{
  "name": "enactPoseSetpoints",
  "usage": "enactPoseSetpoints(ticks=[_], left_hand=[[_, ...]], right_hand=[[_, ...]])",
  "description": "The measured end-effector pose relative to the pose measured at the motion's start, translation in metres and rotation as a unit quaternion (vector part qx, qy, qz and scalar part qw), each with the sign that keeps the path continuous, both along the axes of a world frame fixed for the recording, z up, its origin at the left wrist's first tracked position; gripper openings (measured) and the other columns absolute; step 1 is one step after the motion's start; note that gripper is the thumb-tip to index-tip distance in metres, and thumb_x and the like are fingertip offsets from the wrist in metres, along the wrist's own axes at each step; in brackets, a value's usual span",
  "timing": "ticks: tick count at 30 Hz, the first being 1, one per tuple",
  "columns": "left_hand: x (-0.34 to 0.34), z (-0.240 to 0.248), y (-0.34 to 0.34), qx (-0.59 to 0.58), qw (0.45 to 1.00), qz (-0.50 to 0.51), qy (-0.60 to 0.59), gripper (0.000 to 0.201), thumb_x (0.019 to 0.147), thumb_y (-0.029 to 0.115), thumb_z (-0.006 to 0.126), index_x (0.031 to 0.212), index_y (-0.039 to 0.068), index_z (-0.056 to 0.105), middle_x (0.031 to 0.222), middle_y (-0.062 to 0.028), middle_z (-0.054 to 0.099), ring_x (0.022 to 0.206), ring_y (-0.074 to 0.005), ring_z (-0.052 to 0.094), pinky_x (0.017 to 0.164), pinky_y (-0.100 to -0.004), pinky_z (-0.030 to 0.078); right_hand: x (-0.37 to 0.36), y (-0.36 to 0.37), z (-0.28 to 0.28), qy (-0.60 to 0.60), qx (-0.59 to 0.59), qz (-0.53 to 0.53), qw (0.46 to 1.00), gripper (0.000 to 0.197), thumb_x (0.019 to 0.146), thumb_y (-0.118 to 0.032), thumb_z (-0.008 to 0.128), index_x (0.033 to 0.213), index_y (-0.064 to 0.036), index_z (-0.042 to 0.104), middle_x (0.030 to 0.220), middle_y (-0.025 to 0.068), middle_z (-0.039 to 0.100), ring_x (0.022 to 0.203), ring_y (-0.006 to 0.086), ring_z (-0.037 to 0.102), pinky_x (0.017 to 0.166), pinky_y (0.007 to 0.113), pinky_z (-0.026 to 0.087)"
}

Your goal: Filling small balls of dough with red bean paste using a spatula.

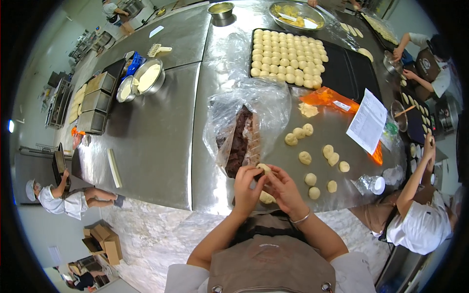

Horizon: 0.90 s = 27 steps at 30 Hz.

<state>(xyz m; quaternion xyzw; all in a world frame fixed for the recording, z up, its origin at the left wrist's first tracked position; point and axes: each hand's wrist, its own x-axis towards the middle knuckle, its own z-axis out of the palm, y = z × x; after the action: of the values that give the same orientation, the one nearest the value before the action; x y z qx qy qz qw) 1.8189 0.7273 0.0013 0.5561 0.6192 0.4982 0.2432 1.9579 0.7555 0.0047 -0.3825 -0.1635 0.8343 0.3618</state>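
Between my fingertips, close to the table's near edge, is a small piece of pale dough [264, 168]. My left hand [247, 188] pinches it from one side, and my right hand [286, 191] closes on it from the other. Just beyond my hands lies a clear plastic bag [273, 105], opened around a dark reddish-brown filling [239, 141]. Another dough piece [267, 198] rests on the table below my hands, partly covered by them. To the right, several loose dough balls [305, 157] are scattered on the metal table, with a flatter yellowish lump [308, 110] farther back.
Beyond the bag, a black tray [349, 68] carries rows of dough balls. An orange bag [332, 99] and a printed sheet [367, 119] lie at right. Metal bowls [150, 78] and loaf tins [93, 102] stand left. A co-worker [420, 215] works close on my right.
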Motion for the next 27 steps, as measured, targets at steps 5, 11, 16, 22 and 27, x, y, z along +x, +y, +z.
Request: enactPoseSetpoints(ticks=[5, 11, 16, 22, 27], left_hand=[[-0.008, -0.018, -0.001, -0.082, 0.976, -0.015, -0.203, 0.022, 0.076, -0.002, 0.075, 0.096, 0.001, 0.068, 0.104, -0.0066, 0.053, 0.095, -0.017, 0.056, 0.08, -0.027, 0.047], [-0.01, 0.01, -0.006, -0.048, 0.997, -0.044, -0.039, 0.034, 0.077, 0.002, 0.076, 0.111, 0.006, 0.07, 0.115, -0.0082, 0.05, 0.1, -0.0187, 0.053, 0.088, -0.0304, 0.045], [-0.017, 0.026, -0.007, -0.079, 0.988, -0.088, -0.099, 0.066, 0.071, 0.008, 0.082, 0.132, 0.004, 0.057, 0.122, -0.0085, 0.049, 0.108, -0.0212, 0.053, 0.089, -0.0309, 0.045], [-0.024, 0.031, -0.005, -0.104, 0.972, -0.208, -0.038, 0.082, 0.067, 0.008, 0.085, 0.14, 0.005, 0.048, 0.12, -0.0113, 0.049, 0.106, -0.0214, 0.053, 0.087, -0.0299, 0.047], [-0.012, 0.038, -0.012, -0.071, 0.988, -0.135, 0.036, 0.057, 0.069, 0.001, 0.082, 0.121, 0.002, 0.06, 0.108, -0.0114, 0.054, 0.085, -0.0212, 0.059, 0.072, -0.0293, 0.05]], right_hand=[[0.001, 0.002, 0.005, -0.027, 0.016, 0.02, 0.999, 0.035, 0.093, -0.011, 0.065, 0.124, -0.0095, 0.048, 0.118, 0.0053, 0.054, 0.108, 0.0172, 0.058, 0.091, 0.037, 0.056], [0.01, 0.006, 0.005, 0.003, -0.013, 0.008, 1.0, 0.032, 0.092, -0.012, 0.066, 0.118, -0.0108, 0.047, 0.116, 0.0062, 0.056, 0.106, 0.0177, 0.06, 0.086, 0.037, 0.058], [0.017, 0.01, 0.013, 0.016, -0.037, 0.013, 0.999, 0.036, 0.092, -0.015, 0.067, 0.12, -0.011, 0.045, 0.111, 0.0067, 0.059, 0.101, 0.018, 0.063, 0.083, 0.036, 0.059], [0.019, 0.009, 0.008, 0.001, -0.025, 0.034, 0.999, 0.037, 0.091, -0.014, 0.069, 0.119, -0.0096, 0.046, 0.106, 0.0082, 0.063, 0.095, 0.0186, 0.066, 0.075, 0.034, 0.06], [0.01, 0.006, 0.005, -0.069, 0.059, 0.012, 0.996, 0.043, 0.09, -0.007, 0.068, 0.129, -0.0051, 0.05, 0.108, 0.0094, 0.065, 0.091, 0.0172, 0.067, 0.071, 0.031, 0.061]])
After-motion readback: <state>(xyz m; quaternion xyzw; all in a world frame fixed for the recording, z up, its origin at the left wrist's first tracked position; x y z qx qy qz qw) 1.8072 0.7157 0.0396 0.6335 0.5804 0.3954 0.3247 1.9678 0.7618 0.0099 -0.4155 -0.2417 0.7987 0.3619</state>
